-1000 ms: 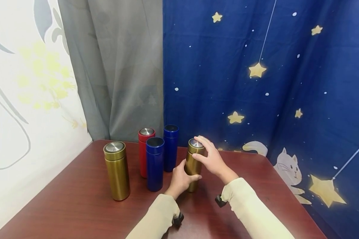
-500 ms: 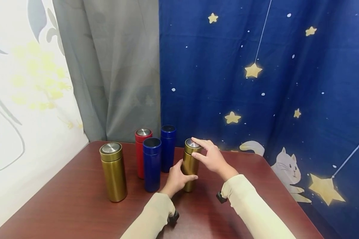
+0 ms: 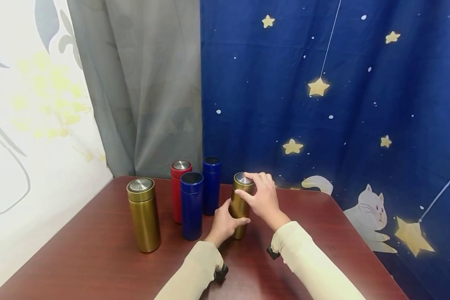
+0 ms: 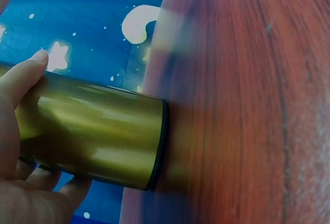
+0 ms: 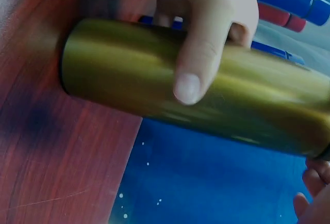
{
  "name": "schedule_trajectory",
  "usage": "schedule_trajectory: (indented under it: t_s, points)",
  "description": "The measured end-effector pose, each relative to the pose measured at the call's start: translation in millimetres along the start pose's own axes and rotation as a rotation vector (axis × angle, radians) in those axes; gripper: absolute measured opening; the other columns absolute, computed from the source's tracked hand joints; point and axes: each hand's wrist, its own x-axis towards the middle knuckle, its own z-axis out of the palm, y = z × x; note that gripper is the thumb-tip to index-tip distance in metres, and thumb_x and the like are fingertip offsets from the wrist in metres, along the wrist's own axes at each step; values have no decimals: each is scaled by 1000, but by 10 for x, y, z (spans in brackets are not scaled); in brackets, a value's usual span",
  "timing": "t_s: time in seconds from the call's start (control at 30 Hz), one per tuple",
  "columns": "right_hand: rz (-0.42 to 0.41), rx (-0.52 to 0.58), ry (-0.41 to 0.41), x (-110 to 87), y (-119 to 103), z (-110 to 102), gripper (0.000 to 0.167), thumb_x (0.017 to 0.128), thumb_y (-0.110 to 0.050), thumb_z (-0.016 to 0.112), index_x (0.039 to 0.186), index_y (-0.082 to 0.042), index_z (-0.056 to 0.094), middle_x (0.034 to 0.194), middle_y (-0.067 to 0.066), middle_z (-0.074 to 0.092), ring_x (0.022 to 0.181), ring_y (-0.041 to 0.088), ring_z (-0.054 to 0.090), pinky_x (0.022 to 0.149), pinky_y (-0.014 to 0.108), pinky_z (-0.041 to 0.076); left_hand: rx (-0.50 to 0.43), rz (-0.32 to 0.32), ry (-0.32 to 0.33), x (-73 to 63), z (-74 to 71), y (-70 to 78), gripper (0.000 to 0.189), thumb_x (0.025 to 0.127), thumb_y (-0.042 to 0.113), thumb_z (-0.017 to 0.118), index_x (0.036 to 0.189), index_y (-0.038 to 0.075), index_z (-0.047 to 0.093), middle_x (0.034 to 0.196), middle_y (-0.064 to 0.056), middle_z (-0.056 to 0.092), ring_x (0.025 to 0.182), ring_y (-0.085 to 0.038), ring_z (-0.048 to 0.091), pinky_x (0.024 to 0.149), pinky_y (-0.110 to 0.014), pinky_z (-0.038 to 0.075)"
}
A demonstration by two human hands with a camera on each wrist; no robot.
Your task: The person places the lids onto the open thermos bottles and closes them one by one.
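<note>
A gold thermos (image 3: 240, 206) stands upright on the table, with a brushed silver disc on its lid (image 3: 243, 179). My left hand (image 3: 223, 223) grips its body low down, thumb across the front; in the left wrist view the fingers reach round the gold wall (image 4: 103, 136). At the top, my right hand (image 3: 264, 198) holds the lid, thumb on the near side and fingers over the far rim. The right wrist view catches the left thumb (image 5: 196, 64) on the body and the right fingertips (image 5: 314, 182) beside the lid end.
Left of the hands stand two blue thermoses (image 3: 192, 212) (image 3: 211, 187) and a red thermos (image 3: 176, 196). Another gold thermos (image 3: 145, 221) is farther left. Behind the dark red table (image 3: 97, 266) hang a grey curtain (image 3: 165, 91) and a blue star-patterned curtain (image 3: 255, 104).
My right hand has turned a little round the lid, its fingers now bunched closer over the far rim. My left hand keeps its grip, and the thermos stays in place.
</note>
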Motion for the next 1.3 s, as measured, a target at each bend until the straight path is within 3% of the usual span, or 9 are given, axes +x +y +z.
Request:
schedule_trajectory:
  t_s: [0.17, 0.33, 0.53, 0.7, 0.97, 1.3]
  points:
    - [30, 21, -4, -15, 25, 7, 60, 78, -44, 78, 123, -11, 57, 115, 8, 57, 108, 29, 45, 89, 46, 37, 6, 5, 4, 34, 44, 17, 77, 65, 35, 91, 128, 7, 56, 101, -5, 69, 86, -19, 65, 79, -37, 54]
    - [71, 223, -113, -32, 84, -54, 66, 84, -31, 71, 141, -11, 44, 139, 11, 47, 128, 29, 35, 102, 52, 33, -16, 14, 4, 50, 68, 37, 73, 63, 28, 92, 125, 8, 58, 98, -4, 69, 83, -19, 65, 79, -37, 53]
    - [79, 370, -206, -3, 88, -187, 53, 89, -16, 66, 139, -11, 53, 134, 13, 55, 125, 30, 41, 98, 54, 41, -19, 36, 6, 53, 57, 25, 76, 63, 33, 92, 126, 8, 58, 100, -4, 69, 85, -19, 65, 81, -37, 53]
    - [54, 306, -201, 18, 170, -168, 52, 86, -22, 72, 136, -16, 58, 128, 7, 61, 116, 25, 48, 92, 50, 46, -4, 41, 8, 60, 57, -11, 76, 63, 34, 92, 126, 8, 58, 100, -5, 69, 85, -19, 65, 81, -37, 53]
    - [68, 197, -163, 63, 189, -125, 54, 80, -32, 80, 128, -19, 61, 119, 2, 62, 107, 20, 46, 86, 43, 44, 17, 30, 8, 89, 53, -25, 78, 63, 37, 91, 126, 7, 57, 99, -6, 69, 85, -19, 65, 81, -37, 53]
    - [90, 105, -95, 74, 127, -52, 59, 73, -40, 83, 118, -12, 57, 111, 6, 57, 100, 25, 44, 83, 41, 38, 10, 13, -6, 92, 69, -26, 80, 63, 36, 92, 127, 6, 57, 100, -6, 69, 86, -19, 65, 82, -37, 53]
